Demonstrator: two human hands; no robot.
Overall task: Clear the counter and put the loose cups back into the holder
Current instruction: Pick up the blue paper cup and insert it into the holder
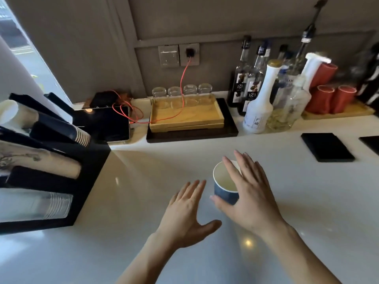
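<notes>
Cup (225, 190), blue outside and white inside, stands upright on the pale counter (143, 181), near the middle and well apart from the black holder (90, 160) at the left edge. Over it comes the right hand (249, 193): its straight fingers (231, 173) are spread across the rim, and the thumb lies low against the near side of the blue wall, but the grip does not look closed yet. The left hand (187, 210) hovers just beside the cup on its left, palm down, fingers apart and relaxed, holding nothing. In the holder, stacks of cups lie tilted in slots, among them a dark blue stack (67, 132) with striped rims that seems to match the loose one. To do this step well, I judge the right hand should pinch the wall between thumb and fingers without crushing the paper, lift straight up, then carry it left and nest it mouth-first in line with that blue stack. Farther back are a wooden tray (186, 115) with upturned glasses, a tablet (102, 124) on a red cable, and bottles (258, 95) at the right.
</notes>
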